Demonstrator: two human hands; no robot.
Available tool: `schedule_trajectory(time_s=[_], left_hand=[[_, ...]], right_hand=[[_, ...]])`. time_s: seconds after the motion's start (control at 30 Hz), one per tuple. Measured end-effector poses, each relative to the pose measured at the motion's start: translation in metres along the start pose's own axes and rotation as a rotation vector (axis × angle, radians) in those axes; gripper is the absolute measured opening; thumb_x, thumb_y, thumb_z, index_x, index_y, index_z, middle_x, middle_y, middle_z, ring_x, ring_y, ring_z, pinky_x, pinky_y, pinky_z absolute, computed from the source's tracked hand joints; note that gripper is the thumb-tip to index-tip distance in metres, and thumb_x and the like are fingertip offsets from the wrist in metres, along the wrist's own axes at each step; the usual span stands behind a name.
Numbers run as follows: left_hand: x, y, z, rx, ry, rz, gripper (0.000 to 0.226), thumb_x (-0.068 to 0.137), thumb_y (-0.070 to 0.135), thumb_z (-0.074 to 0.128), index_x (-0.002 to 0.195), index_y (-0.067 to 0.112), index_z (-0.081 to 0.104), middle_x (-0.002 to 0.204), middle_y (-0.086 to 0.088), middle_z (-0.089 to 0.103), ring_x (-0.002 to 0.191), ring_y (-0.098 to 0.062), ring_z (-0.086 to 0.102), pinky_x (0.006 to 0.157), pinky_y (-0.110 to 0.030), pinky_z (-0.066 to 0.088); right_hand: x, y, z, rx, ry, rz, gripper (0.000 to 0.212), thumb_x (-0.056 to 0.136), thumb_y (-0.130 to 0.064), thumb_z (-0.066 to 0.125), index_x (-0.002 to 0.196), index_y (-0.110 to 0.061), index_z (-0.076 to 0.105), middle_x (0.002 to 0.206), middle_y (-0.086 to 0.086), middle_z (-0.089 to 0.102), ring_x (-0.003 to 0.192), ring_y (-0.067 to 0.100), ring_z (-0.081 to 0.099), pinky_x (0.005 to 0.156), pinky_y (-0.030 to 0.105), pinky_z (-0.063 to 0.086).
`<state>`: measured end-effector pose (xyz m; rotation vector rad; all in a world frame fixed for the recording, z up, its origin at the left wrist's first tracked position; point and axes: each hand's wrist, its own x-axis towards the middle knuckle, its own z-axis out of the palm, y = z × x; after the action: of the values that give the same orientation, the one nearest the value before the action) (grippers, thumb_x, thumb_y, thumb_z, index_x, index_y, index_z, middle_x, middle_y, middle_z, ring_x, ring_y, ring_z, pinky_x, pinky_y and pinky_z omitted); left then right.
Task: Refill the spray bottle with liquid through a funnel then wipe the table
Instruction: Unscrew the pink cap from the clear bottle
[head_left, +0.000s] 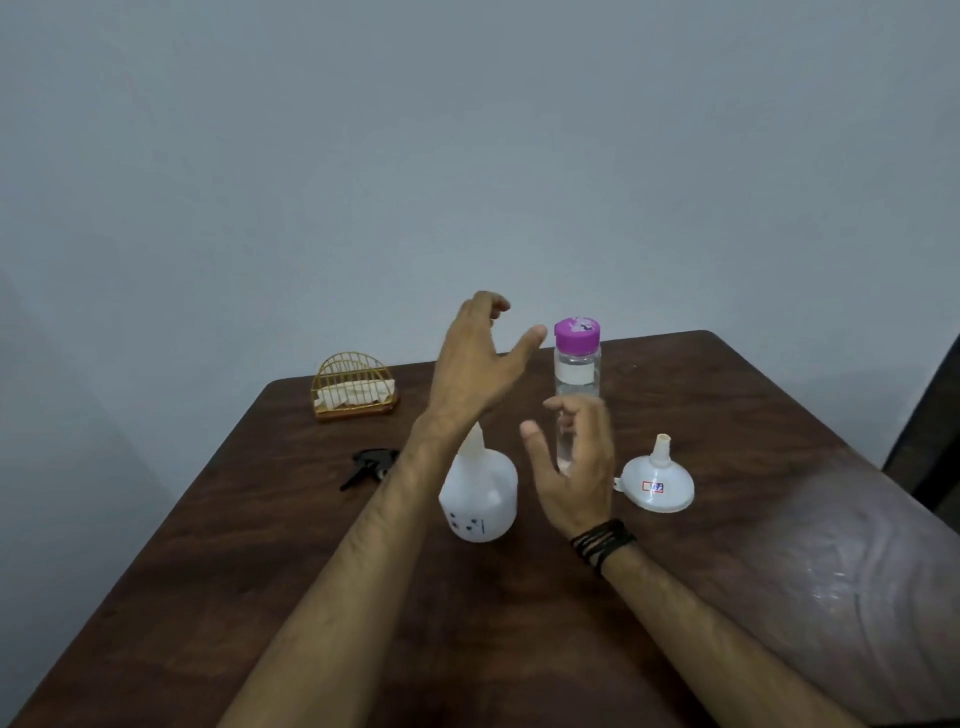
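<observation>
A white translucent spray bottle (480, 493) stands open-necked at the middle of the dark wooden table (270, 545). Its black trigger head (370, 464) lies to the left. A tall clear bottle (576, 374) with a purple cap stands behind, holding clear liquid. A white funnel (658, 480) rests upside down to the right. My left hand (480, 364) hovers open above the spray bottle, fingers spread toward the purple cap. My right hand (576, 462) is open in front of the clear bottle's lower part, holding nothing.
A gold wire holder (354, 387) with white tissues stands at the table's far left. A grey wall rises behind. A dark chair edge (930, 441) shows at the right. A black band circles my right wrist.
</observation>
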<state>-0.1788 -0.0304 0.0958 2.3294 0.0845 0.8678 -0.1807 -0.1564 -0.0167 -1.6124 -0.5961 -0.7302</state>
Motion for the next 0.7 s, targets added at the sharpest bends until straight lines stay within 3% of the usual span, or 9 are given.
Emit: schedule_trajectory(time_s=[0.07,0.13,0.23,0.3,0.43,0.6,0.7], left_hand=[[0.01,0.016,0.01,-0.02,-0.103,0.026,0.059,0.089,0.055,0.067,0.132,0.019,0.049,0.129,0.001,0.058,0.112,-0.011,0.056,0.093,-0.029,0.051],[0.021,0.031,0.02,-0.024,-0.217,0.031,0.063,0.089,0.051,0.069,0.139,0.02,0.046,0.133,-0.001,0.057,0.114,-0.013,0.056,0.092,-0.028,0.051],[0.027,0.04,0.024,-0.024,-0.362,0.037,0.062,0.093,0.039,0.069,0.146,0.018,0.045,0.138,-0.004,0.056,0.114,-0.015,0.058,0.091,-0.023,0.048],[0.029,0.043,0.027,-0.017,-0.416,0.043,0.053,0.096,0.031,0.066,0.144,0.015,0.05,0.139,-0.004,0.058,0.121,-0.018,0.059,0.097,-0.022,0.047],[0.025,0.039,0.028,-0.062,-0.415,0.042,0.045,0.098,0.023,0.064,0.141,0.014,0.055,0.138,-0.003,0.059,0.122,-0.018,0.058,0.1,-0.022,0.046],[0.015,0.036,0.031,-0.147,-0.296,-0.001,0.058,0.088,0.029,0.076,0.133,0.022,0.04,0.116,0.0,0.066,0.094,-0.01,0.063,0.073,-0.006,0.048],[0.012,0.037,0.033,-0.166,-0.245,-0.004,0.059,0.084,0.032,0.08,0.122,0.025,0.035,0.111,-0.002,0.068,0.092,-0.013,0.066,0.068,-0.007,0.05]], right_hand=[[0.02,-0.002,-0.004,-0.035,0.188,0.022,0.04,0.083,-0.024,0.074,0.113,-0.008,0.053,0.113,0.002,0.051,0.101,0.02,0.053,0.084,0.028,0.047],[0.041,0.004,-0.009,-0.077,0.231,0.069,0.054,0.076,-0.017,0.079,0.12,-0.005,0.05,0.122,0.006,0.048,0.111,0.02,0.051,0.092,0.027,0.046],[0.055,0.014,-0.003,-0.095,0.063,0.155,0.076,0.073,-0.022,0.082,0.136,-0.01,0.041,0.133,0.003,0.046,0.122,0.013,0.047,0.099,0.018,0.041],[0.055,0.022,-0.001,-0.024,-0.033,0.271,0.074,0.079,-0.028,0.079,0.14,-0.021,0.037,0.134,-0.003,0.05,0.122,0.012,0.053,0.095,0.026,0.048],[0.048,0.032,-0.003,0.068,-0.109,0.265,0.06,0.089,-0.048,0.061,0.14,-0.029,0.036,0.132,-0.011,0.055,0.114,0.006,0.059,0.088,0.03,0.055],[0.041,0.034,-0.005,0.058,-0.134,0.228,0.071,0.085,-0.061,0.054,0.142,-0.022,0.035,0.133,-0.004,0.056,0.111,0.007,0.061,0.084,0.024,0.056],[0.039,0.036,-0.007,0.053,-0.127,0.216,0.075,0.084,-0.065,0.051,0.142,-0.021,0.035,0.133,-0.001,0.057,0.11,0.008,0.062,0.082,0.024,0.057]])
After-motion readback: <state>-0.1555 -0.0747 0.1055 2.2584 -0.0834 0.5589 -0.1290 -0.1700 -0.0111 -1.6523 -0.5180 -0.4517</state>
